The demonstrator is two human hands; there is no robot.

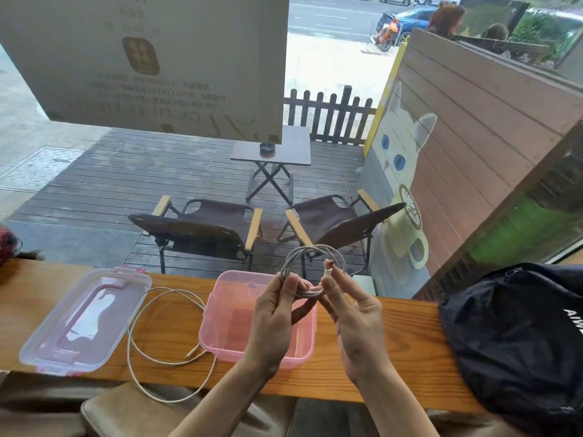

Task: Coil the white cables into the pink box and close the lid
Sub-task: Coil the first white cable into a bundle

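A coiled white cable point(310, 252) hangs in the air above the open pink box point(220, 335). My left hand point(274, 313) grips the bottom of the coil's loops. My right hand point(350, 313) pinches the cable's plug end between thumb and forefinger beside the coil. A second white cable point(138, 323) lies loose on the wooden counter point(394, 351), left of the box, looping over the front edge. The clear lid point(85, 320) with pink clips lies flat at the far left. Apart from a small pale piece at its back wall, nothing shows inside the box.
A black bag point(517, 335) sits on the counter at the right. A red object point(8, 244) pokes in at the left edge. A window stands right behind the counter, with chairs and a small table outside. A tan cushion point(132, 411) lies below the counter's front edge.
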